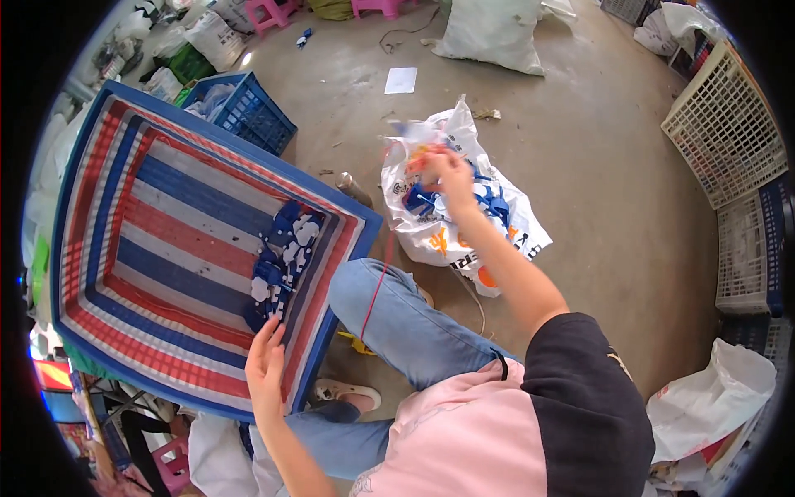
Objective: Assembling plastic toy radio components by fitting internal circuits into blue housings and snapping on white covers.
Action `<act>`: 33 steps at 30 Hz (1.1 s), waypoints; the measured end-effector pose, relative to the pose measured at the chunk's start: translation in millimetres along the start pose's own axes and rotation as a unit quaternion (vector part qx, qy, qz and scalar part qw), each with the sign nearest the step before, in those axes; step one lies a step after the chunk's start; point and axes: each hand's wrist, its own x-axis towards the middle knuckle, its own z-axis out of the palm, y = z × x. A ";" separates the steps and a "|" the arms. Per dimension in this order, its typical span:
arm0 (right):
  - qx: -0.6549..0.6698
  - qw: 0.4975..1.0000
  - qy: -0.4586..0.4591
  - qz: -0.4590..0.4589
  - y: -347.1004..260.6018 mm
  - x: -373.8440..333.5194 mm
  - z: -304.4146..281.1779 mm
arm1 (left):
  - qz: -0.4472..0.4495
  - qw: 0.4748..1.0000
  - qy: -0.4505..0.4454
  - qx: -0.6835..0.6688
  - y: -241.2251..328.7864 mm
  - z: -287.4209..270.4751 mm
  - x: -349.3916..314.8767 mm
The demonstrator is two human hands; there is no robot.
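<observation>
My left hand is over the near edge of a large blue-rimmed bin lined with striped red, white and blue cloth. Its fingers are apart and it appears to hold nothing. Just beyond the fingertips lies a pile of small blue and white plastic pieces. On the right, my right hand reaches over a white printed plastic bag. Its fingers are closed on an orange-red thing, blurred by motion. More blue and white pieces lie on the bag below.
A blue crate stands behind the bin. A metal-coloured bottle or can is between bin and bag. A large white sack lies at the back, and pale plastic baskets line the right. A red cord hangs across my knee.
</observation>
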 end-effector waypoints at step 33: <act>0.129 0.903 0.043 0.407 164.9 116.1 -210.1 | -0.121 0.978 0.069 0.158 -40.3 -67.6 0.2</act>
